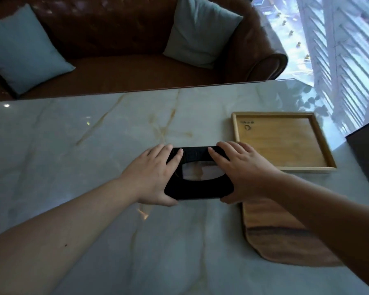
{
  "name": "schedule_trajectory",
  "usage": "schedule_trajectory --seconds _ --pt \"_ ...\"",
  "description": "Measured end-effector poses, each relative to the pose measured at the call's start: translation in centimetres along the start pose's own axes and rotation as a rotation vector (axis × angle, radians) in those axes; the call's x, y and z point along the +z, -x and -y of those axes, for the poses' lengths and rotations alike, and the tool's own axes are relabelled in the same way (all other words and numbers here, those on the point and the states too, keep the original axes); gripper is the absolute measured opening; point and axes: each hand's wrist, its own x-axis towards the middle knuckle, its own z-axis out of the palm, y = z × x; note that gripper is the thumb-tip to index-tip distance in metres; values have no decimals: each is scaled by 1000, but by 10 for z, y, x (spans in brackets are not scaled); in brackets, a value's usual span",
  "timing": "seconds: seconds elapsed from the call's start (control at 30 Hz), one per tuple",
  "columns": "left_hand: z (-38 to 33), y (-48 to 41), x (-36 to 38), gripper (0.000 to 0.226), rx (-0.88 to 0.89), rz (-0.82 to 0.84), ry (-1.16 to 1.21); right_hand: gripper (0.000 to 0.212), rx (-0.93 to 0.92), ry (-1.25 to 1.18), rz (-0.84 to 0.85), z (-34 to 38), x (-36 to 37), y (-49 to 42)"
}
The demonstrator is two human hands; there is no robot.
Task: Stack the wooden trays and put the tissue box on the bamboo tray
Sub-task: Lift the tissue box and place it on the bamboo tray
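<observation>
A black tissue box [197,188] with an oval opening on top sits near the middle of the marble table [83,145]. My left hand [151,175] grips its left end and my right hand [241,169] grips its right end. To the right, a rectangular bamboo tray [285,143] with a raised rim lies flat. Nearer to me, a rounded wooden tray [271,231] with a dark grain band lies on the table, partly hidden under my right forearm. The box's right end is close to both trays.
A brown leather sofa [126,67] with two pale blue cushions [24,50] stands beyond the table's far edge. A window with white slats [339,50] is at the upper right. A dark object [366,150] sits at the table's right edge.
</observation>
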Motion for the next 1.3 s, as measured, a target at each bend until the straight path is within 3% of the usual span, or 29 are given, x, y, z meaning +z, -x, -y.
schedule_trajectory --seconds 0.27,0.6,1.3 --pt "-60 -111 -42 123 102 14 41 129 75 -22 75 -120 3 35" --pt "-120 -206 -67 127 89 79 -1 134 144 -87 73 -224 30 54" --pt "-126 -231 -50 124 -4 184 76 132 181 -78 135 -237 50 32"
